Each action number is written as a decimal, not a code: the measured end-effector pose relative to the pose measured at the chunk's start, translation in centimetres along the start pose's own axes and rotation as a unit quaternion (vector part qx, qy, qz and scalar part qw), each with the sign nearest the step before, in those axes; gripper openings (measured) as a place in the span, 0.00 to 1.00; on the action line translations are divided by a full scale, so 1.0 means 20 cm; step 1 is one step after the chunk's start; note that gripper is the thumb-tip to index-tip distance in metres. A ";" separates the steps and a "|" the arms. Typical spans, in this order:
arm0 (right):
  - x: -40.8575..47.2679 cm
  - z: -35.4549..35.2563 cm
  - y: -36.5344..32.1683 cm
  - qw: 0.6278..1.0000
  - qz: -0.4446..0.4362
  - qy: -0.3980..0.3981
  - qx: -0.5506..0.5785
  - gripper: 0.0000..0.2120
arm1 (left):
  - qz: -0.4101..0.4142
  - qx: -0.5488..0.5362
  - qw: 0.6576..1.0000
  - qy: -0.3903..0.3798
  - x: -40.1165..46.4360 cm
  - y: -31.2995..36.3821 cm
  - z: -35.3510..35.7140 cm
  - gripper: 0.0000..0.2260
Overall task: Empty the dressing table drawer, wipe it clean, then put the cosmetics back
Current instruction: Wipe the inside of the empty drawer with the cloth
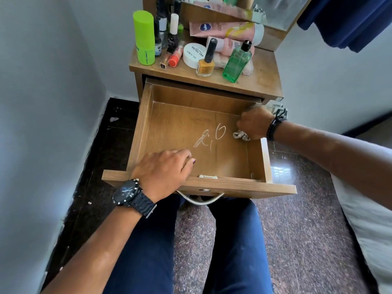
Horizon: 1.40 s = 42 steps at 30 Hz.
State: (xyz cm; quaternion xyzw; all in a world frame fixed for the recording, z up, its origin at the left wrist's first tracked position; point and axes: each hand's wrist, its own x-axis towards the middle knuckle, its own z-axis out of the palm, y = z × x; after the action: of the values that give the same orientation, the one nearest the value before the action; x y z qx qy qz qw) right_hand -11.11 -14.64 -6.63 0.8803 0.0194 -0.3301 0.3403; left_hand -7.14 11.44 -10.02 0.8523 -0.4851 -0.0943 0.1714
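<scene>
Wooden drawer [148,124]: right grip [253,124] clutches seemingly crumpled tissue [240,135]; left grip [163,168] relaxed.

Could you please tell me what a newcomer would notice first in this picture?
The open, emptied wooden drawer with whitish smears on its floor. The right hand holds a crumpled white cloth in its grip at the drawer's right side. Cosmetics crowd the tabletop, including a lime-green bottle.
</scene>
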 end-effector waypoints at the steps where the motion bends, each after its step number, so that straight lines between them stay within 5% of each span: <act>1: -0.03 -0.01 -0.03 1.000 -0.018 -0.009 -0.006 0.13 | 0.001 -0.002 1.000 0.006 0.00 0.00 0.00 0.16; 10: -0.25 0.09 -0.22 0.979 -0.175 -0.068 0.084 0.13 | 0.011 0.010 1.000 0.009 -0.01 0.00 0.01 0.17; 24: 0.15 0.15 -0.03 0.997 0.028 0.038 -0.057 0.15 | 0.003 0.012 1.000 0.013 0.00 0.00 0.01 0.16; 31: 0.20 0.10 -0.11 0.984 0.094 -0.021 -0.153 0.21 | -0.003 0.009 1.000 0.008 0.00 0.01 0.01 0.15; 38: 0.13 0.05 -0.07 0.994 0.070 0.006 -0.082 0.19 | -0.009 0.010 1.000 -0.009 -0.02 0.01 -0.01 0.14; 42: 0.00 0.03 -0.09 0.998 -0.029 0.018 -0.054 0.17 | -0.006 0.006 1.000 -0.017 -0.02 0.00 -0.01 0.15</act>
State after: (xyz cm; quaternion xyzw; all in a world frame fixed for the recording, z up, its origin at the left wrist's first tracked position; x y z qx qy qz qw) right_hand -11.88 -13.66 -8.05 0.8655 0.0686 -0.3228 0.3769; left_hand -7.33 11.80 -9.74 0.8546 -0.4831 -0.1069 0.1577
